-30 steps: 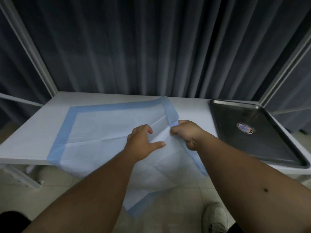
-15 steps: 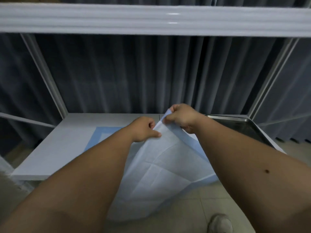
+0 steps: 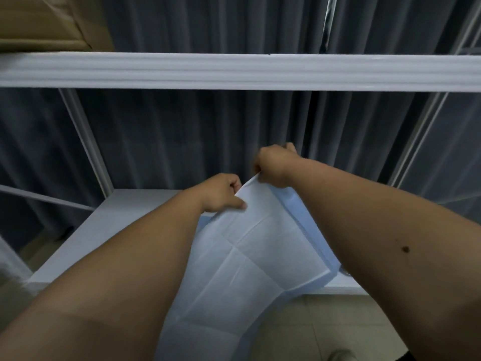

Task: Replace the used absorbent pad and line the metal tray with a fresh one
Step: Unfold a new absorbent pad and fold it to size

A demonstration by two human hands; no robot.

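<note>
1. The white absorbent pad with a blue border [image 3: 250,259] is held lifted above the white table [image 3: 125,225], its lower part draped over the table's near edge towards the floor.
2. Its top corner is pinched by the right hand [image 3: 273,165], closed on the edge; the adjoining edge just below is gripped by the left hand [image 3: 221,194], also closed.
3. The metal tray cannot be seen here, the right forearm covering that end of the table.
4. The step in hand is judged to be carrying the pad across. The hands are best spread apart so the sheet is kept taut, and the hanging end raised clear of the floor.
</note>
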